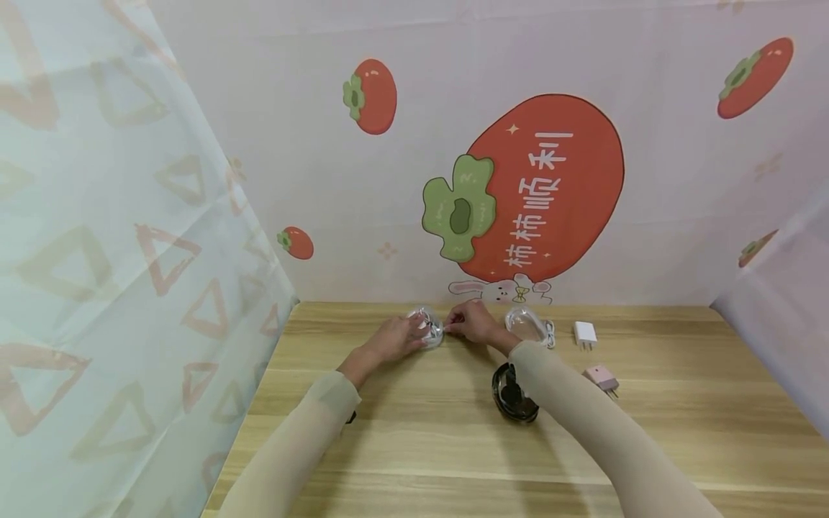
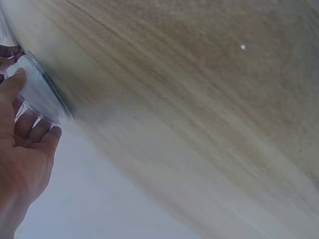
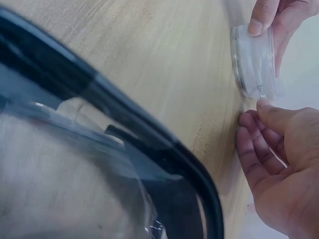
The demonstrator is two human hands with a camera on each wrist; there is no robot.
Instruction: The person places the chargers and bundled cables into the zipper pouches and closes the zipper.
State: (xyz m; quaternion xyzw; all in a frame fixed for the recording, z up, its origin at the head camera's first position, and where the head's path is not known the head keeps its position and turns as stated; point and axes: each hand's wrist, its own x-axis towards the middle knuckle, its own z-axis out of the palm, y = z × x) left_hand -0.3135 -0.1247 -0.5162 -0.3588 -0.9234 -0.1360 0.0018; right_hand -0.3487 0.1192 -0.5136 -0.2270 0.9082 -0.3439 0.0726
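Between both hands' grip (image 1: pixel 442 331), clear case (image 1: pixel 428 329)

— What carries everything here?

— A wooden table (image 1: pixel 401 446) with a pale, striped grain, set against the far wall.

— What lies on it?

— Near the far edge, about the middle, a small clear round case (image 1: pixel 429 329) with a white cable coiled inside. Just right of it a second clear case (image 1: pixel 526 324), also with a white cable. Further right, a white charger plug (image 1: pixel 585 334), and nearer than that, a pink charger plug (image 1: pixel 601 376). A black round case (image 1: pixel 512 396) sits nearer, right of centre.

— Do they touch?

— The two plugs lie apart.
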